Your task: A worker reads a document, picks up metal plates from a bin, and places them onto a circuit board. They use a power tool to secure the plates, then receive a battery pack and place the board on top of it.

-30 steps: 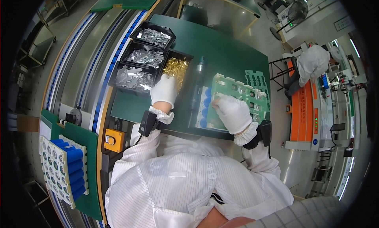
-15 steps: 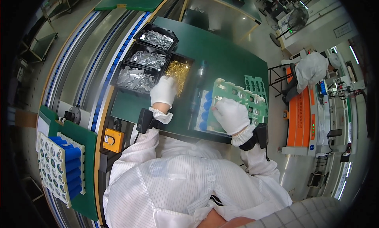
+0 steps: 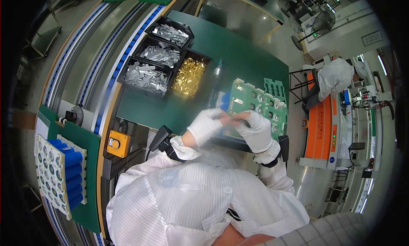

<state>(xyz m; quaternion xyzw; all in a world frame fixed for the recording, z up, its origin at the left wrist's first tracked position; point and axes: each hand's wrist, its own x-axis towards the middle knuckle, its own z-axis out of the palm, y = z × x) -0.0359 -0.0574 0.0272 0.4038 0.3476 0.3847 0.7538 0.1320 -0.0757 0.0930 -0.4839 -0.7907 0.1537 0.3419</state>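
Observation:
My left hand (image 3: 205, 127) and my right hand (image 3: 255, 130), both in white gloves with bare fingertips, meet over the near left part of a battery pack. Both sets of fingers are pinched together, and whatever lies between them is too small to make out. The pack has a pale green cell holder (image 3: 260, 102) with round openings and a few metal tabs on its face. Blue cells (image 3: 224, 102) show at its left side. My hands cover its near left corner.
Left of the pack stand a bin of small brass pieces (image 3: 189, 78) and several black bins of silver metal strips (image 3: 159, 55). A cylindrical tool (image 3: 218, 70) is beside the pack. Another blue-celled pack (image 3: 64, 173) sits far left, near a yellow button box (image 3: 118, 144). A person (image 3: 336, 78) works at right.
My left hand has moved from the brass pieces bin to the right, up to my right hand. My right hand has drawn slightly nearer to me, and its fingers now meet the left's.

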